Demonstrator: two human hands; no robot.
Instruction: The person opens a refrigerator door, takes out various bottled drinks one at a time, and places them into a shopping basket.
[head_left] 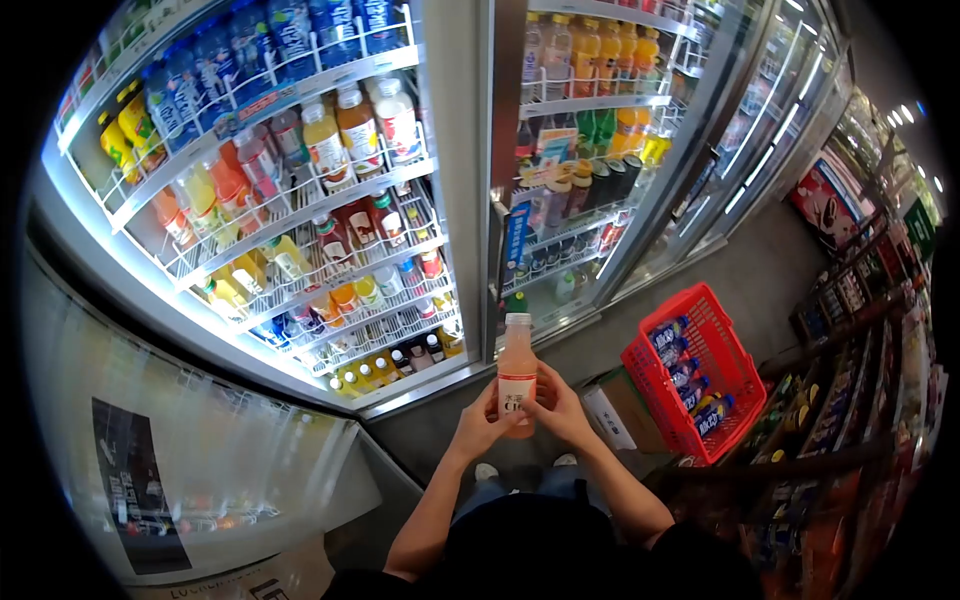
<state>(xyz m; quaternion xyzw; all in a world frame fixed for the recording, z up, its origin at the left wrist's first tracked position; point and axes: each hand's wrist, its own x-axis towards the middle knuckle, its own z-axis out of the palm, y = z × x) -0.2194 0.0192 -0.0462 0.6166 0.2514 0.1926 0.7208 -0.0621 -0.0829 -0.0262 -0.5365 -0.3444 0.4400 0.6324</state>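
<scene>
Between my two hands I hold a plastic drink bottle (517, 355) upright, filled with a pinkish-orange drink and topped by a white cap. Its pale label with dark print faces me. My left hand (482, 422) wraps the bottle's lower left side. From the right, my right hand (560, 408) grips it, with the thumb across the label. Ahead and to the left stands a lit drinks fridge (440, 200) with its shelves of bottles exposed. Similar pinkish-orange bottles (235, 180) sit on its second shelf.
A red shopping basket (735, 345) holding several blue-labelled bottles (685, 375) rests at right, by a cardboard box (625, 410). A fridge door (250, 450) swings out at lower left. Closed glass fridges (590, 130) continue right. Snack racks (830, 430) line the right side.
</scene>
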